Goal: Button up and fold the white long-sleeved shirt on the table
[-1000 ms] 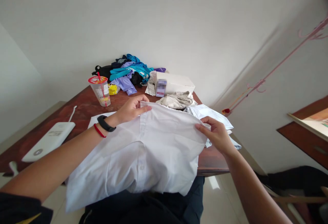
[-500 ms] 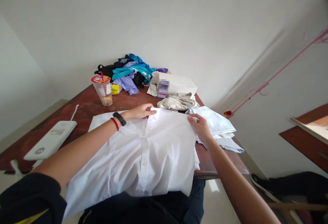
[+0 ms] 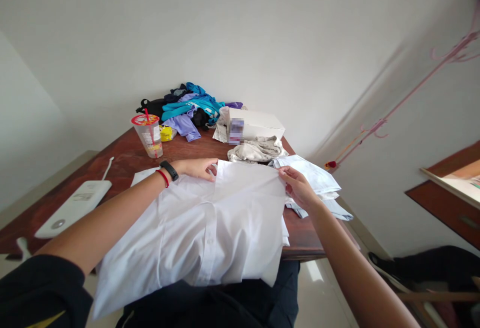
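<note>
A white button-up shirt is spread over the near part of the table and hangs past its front edge toward my lap. Its button strip runs down the middle, and a folded-over part lies across the right side. My left hand, with a black band and a red cord at the wrist, rests at the left edge of that folded part, thumb and fingers a little apart. At the upper right corner, my right hand pinches the cloth between thumb and fingers.
Folded pale clothes are stacked at right. Behind the shirt are a crumpled patterned cloth, a white box and a clothes heap. A plastic cup with a straw and a white power bank stand left.
My left thumb has slid left off the folded part, where it lay on top before. My right hand still pinches the corner and has shifted slightly right. The view has tilted a little.
</note>
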Demonstrator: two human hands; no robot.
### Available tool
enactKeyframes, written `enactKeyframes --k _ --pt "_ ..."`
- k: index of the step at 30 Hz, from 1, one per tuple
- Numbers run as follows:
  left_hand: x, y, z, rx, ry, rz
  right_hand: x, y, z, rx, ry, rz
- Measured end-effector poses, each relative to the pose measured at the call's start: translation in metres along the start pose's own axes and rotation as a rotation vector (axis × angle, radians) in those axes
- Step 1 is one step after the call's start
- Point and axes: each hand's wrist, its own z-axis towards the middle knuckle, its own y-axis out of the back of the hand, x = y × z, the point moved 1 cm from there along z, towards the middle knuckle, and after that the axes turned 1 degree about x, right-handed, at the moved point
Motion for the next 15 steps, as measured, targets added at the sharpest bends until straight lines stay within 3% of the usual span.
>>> enactKeyframes --k 2,7,12,15 --pt "0.004 0.000 0.002 0.062 0.002 0.047 -0.001 0.000 0.000 0.007 -0.013 -0.011" --pt "0.015 0.002 0.006 0.053 0.062 0.090 -0.001 0.000 0.000 -0.013 0.047 -0.096" --pt "0.019 0.007 0.009 0.134 0.217 -0.126 0.006 0.001 -0.003 0.101 0.052 -0.134" --pt "0.014 0.008 0.012 0.144 0.282 -0.295 0.012 0.000 0.000 0.189 0.012 -0.380"
